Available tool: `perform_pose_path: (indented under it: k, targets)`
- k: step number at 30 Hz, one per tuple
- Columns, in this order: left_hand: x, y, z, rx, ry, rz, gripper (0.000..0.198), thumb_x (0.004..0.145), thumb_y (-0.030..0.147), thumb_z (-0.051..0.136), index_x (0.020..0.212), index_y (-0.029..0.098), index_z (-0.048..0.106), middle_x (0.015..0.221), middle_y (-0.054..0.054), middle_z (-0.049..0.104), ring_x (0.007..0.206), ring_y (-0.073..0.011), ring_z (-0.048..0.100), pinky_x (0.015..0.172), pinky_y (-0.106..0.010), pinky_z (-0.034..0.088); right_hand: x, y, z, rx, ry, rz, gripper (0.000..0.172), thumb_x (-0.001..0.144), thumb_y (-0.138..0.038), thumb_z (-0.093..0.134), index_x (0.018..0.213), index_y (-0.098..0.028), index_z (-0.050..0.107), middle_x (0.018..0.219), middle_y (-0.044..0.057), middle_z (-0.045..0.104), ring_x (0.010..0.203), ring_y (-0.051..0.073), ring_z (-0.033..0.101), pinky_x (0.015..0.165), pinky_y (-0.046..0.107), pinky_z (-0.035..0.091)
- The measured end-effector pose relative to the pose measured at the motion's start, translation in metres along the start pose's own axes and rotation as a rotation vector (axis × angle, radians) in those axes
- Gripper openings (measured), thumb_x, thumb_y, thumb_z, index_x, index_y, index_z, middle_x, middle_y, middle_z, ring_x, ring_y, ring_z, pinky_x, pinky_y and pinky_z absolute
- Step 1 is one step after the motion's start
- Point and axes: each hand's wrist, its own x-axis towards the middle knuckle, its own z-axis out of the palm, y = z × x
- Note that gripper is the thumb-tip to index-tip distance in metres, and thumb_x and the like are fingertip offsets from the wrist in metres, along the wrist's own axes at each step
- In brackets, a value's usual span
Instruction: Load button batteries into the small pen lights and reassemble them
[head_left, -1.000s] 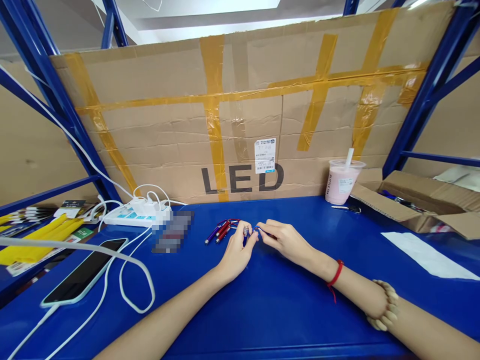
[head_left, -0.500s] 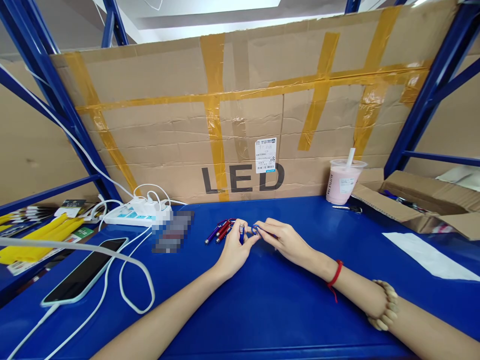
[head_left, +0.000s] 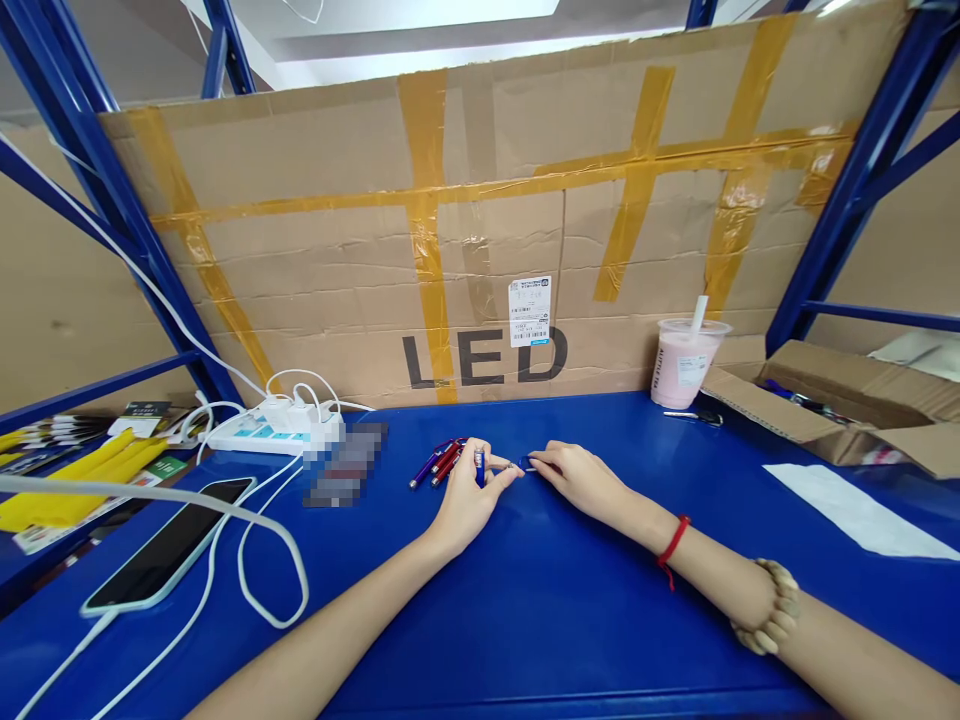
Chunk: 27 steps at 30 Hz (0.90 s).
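Observation:
My left hand (head_left: 469, 500) is closed around a small blue metal tube (head_left: 480, 467) that looks like a keychain flashlight and stands roughly upright in its grip. Its thumb and index finger meet near a tiny silvery part (head_left: 511, 466). Just to the right, my right hand (head_left: 581, 475) pinches a small blue clip (head_left: 526, 463) at its fingertips. The clip is largely hidden, and whether it joins the tube cannot be made out. Beyond my left hand lies a pile of similar red and purple-blue tubes (head_left: 442, 462) with silver ends.
On the left are a charging phone (head_left: 169, 545), loose white cables, a power strip (head_left: 262, 432) and a blurred-out item (head_left: 346, 465). A pink drink cup (head_left: 684, 365), an open cardboard box (head_left: 847, 400) and a white paper strip (head_left: 855, 510) lie right. Cardboard (head_left: 337, 290) walls the back.
My right hand has shifted slightly right, its fingers lower and flatter, and the blue clip has moved right with it. My left hand stays nearly still with the tube.

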Motion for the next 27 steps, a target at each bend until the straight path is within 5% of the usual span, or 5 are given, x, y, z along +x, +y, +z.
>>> perform_pose_path:
  k: [5,9,13,21,27]
  targets:
    - [0.001,-0.005,-0.001,-0.126,-0.071,0.013,0.030,0.081,0.034,0.055,0.078,0.021,0.028,0.079,-0.001,0.066,0.056,-0.0085,0.047,0.057,-0.021,0.033,-0.002,-0.005,-0.010,0.201,0.147,-0.076,0.033,0.091,-0.043,0.040,0.100,-0.027,0.068,0.095,0.003,0.060,0.081,0.011,0.057,0.067,0.021,0.043]
    - [0.002,-0.005,-0.001,-0.203,-0.112,0.000,0.037,0.079,0.041,0.058,0.079,0.021,0.027,0.075,0.001,0.064,0.044,-0.0037,0.033,0.048,-0.019,0.026,-0.001,-0.008,-0.009,0.467,0.123,-0.248,0.032,0.088,-0.044,0.047,0.094,-0.022,0.070,0.085,0.004,0.061,0.078,0.010,0.056,0.069,0.020,0.044]
    - [0.002,-0.003,0.001,-0.282,-0.184,-0.029,0.045,0.074,0.047,0.062,0.079,0.021,0.026,0.072,0.002,0.061,0.043,-0.0026,0.029,0.045,-0.018,0.023,0.000,-0.008,-0.004,0.621,0.153,-0.224,0.029,0.082,-0.043,0.056,0.085,-0.018,0.071,0.082,0.005,0.060,0.074,0.010,0.056,0.062,0.019,0.044]
    - [-0.003,0.001,0.003,-0.203,-0.201,0.010,0.046,0.071,0.049,0.065,0.079,0.020,0.031,0.074,0.001,0.055,0.058,-0.0070,0.042,0.055,-0.020,0.031,-0.001,-0.009,-0.011,0.660,0.146,-0.191,0.026,0.079,-0.040,0.060,0.078,-0.015,0.068,0.082,0.005,0.061,0.073,0.010,0.057,0.058,0.018,0.044]
    - [-0.007,0.002,0.007,-0.197,-0.167,0.031,0.036,0.091,0.052,0.028,0.083,0.018,0.038,0.069,0.000,0.050,0.053,-0.0091,0.032,0.052,-0.023,0.026,-0.001,-0.005,-0.016,0.779,0.201,-0.076,0.030,0.077,-0.043,0.060,0.081,-0.014,0.066,0.084,0.005,0.061,0.060,0.007,0.055,0.052,0.018,0.047]
